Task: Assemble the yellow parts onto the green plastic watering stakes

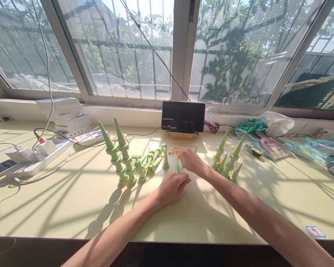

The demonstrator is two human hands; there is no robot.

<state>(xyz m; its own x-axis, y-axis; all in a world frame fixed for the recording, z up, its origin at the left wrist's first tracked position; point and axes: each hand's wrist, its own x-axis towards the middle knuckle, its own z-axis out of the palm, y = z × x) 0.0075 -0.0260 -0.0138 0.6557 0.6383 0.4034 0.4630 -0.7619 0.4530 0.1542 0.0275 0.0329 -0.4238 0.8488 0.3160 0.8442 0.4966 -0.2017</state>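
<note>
In front of one dark screen (183, 111) we count one left hand (173, 186) and one right hand (190, 160); left of it, two tall green stacks (117, 160) and two white adapters (45, 148); right of it, two more green stacks (232, 159) and one card (316, 231). Heaped green pieces (150, 158) seem too overlapped to number.

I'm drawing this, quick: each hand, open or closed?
Left hand: curled by a green cone; can't tell if holding it.
Right hand: bent near yellow pieces; can't tell if holding any.
</note>
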